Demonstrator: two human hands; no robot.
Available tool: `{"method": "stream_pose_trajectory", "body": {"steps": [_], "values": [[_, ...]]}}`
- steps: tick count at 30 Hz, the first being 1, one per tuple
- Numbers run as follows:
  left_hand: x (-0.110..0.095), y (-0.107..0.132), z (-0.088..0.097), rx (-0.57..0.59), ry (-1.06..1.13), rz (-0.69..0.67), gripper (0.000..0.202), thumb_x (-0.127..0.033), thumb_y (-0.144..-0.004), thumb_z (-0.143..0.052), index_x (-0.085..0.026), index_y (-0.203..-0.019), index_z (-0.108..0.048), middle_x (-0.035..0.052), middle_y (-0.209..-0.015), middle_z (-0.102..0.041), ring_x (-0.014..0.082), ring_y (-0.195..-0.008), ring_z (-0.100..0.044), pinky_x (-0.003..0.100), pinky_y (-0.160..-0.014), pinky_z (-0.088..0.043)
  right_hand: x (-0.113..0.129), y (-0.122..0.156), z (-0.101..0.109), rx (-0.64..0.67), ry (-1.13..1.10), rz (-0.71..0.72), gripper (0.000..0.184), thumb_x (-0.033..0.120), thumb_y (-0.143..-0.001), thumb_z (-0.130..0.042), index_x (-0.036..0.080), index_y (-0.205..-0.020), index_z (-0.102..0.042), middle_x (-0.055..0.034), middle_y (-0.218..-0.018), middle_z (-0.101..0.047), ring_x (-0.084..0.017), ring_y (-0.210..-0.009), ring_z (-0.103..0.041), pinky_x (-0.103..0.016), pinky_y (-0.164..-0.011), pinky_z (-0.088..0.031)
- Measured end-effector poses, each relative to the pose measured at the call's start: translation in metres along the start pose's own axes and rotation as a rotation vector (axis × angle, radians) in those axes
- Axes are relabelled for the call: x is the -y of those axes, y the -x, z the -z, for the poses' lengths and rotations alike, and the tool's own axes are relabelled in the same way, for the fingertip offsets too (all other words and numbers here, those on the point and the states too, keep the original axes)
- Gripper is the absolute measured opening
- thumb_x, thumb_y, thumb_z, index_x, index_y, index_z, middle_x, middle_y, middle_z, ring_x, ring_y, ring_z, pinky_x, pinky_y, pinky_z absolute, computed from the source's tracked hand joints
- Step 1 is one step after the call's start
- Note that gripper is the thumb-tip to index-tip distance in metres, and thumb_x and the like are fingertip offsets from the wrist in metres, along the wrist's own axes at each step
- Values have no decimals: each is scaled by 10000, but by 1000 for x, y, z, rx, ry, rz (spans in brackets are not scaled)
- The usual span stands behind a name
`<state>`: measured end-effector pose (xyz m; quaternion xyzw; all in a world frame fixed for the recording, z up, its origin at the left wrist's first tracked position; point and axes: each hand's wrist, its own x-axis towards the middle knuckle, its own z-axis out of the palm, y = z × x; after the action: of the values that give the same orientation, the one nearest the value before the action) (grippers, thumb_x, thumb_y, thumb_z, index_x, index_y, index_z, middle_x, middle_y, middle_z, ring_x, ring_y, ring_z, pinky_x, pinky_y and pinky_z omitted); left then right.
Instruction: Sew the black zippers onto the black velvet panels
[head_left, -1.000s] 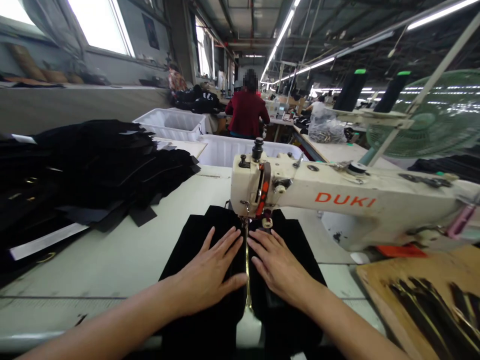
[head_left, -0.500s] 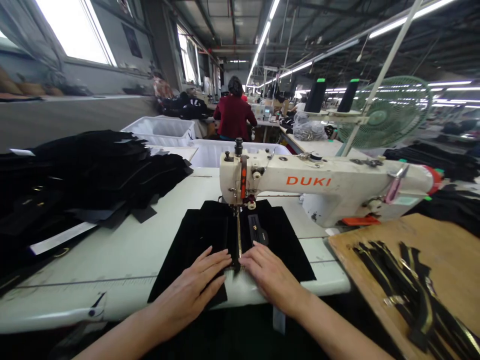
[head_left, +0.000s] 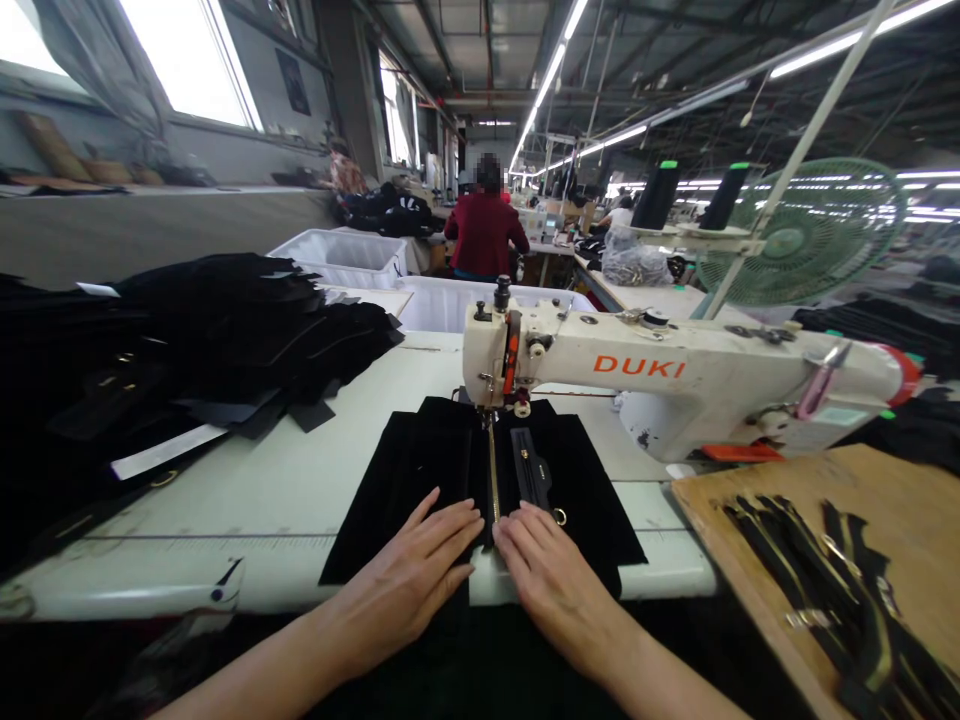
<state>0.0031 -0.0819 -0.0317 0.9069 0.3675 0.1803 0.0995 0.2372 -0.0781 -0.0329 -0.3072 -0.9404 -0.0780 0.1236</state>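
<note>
Black fabric panels (head_left: 409,465) lie flat under the needle area of a white sewing machine (head_left: 637,350). A gold-toothed zipper (head_left: 493,470) runs down their middle from the presser foot (head_left: 489,415). My left hand (head_left: 420,555) rests open on the left panel, fingers stretched toward the zipper's near end. On the zipper's other side, my right hand (head_left: 551,560) lies with its fingers extended over the fabric, fingertips at the zipper edge. Just beyond it are a black patch with a small zipper (head_left: 531,468) and a gold ring (head_left: 559,517).
A heap of black fabric pieces (head_left: 225,340) covers the table's left side. On the right, a tan board (head_left: 750,520) carries several black zippers with gold teeth (head_left: 847,590). White plastic bins (head_left: 341,255) stand behind the machine. A co-worker in dark red (head_left: 486,230) sits farther back.
The whole view has shifted, so things appear farther right. The gold ring beside my right hand now shows. A grey strip hanging below that hand is out of sight. Both hands stay on the fabric.
</note>
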Motion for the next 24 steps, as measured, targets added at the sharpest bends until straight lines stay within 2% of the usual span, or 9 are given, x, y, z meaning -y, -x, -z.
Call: {"method": "stream_pose_trajectory", "body": {"steps": [3,7,13,19,24], "values": [[-1,2,-1,6,-28,-10,496,-239,-1017,-506,-182,-1491,-370,120,-1476,-484,237,-1402,-390,539,-1184,-226,2,3,0,-66,-96,-42,447,-11,-908,-450,66,-1345,-496,-155,-1227,-606,-268,-1199,-539,-474,-1144,-359],[0,4,-5,-35,-41,-61,491,-196,-1005,-506,-137,-1477,-383,143,-1444,-509,255,-1386,-412,566,-1177,-231,-4,0,0,-152,-358,-207,283,97,-942,-545,209,-1190,-621,-43,-1035,-650,-191,-989,-615,-500,-1086,-403],[2,1,-8,-121,-63,-127,434,-135,-1023,-437,-110,-1455,-415,139,-1362,-585,238,-1334,-485,549,-1166,-288,-3,-8,2,-197,-572,-384,245,117,-860,-703,276,-1046,-706,2,-977,-651,-185,-960,-612,-491,-1084,-378],[-1,0,-14,-222,-99,-204,385,-69,-1005,-441,-66,-1386,-493,155,-1333,-611,246,-1319,-505,498,-1152,-360,5,-9,-7,-283,-514,-378,190,95,-884,-665,258,-972,-707,14,-931,-651,-166,-899,-620,-493,-1083,-375],[0,1,-15,-167,-124,-236,387,-63,-1016,-402,-62,-1394,-484,158,-1350,-601,251,-1333,-490,514,-1162,-333,7,-7,-13,-297,-397,-308,171,84,-915,-604,205,-1009,-680,-20,-954,-661,-188,-933,-626,-501,-1084,-392]]}}
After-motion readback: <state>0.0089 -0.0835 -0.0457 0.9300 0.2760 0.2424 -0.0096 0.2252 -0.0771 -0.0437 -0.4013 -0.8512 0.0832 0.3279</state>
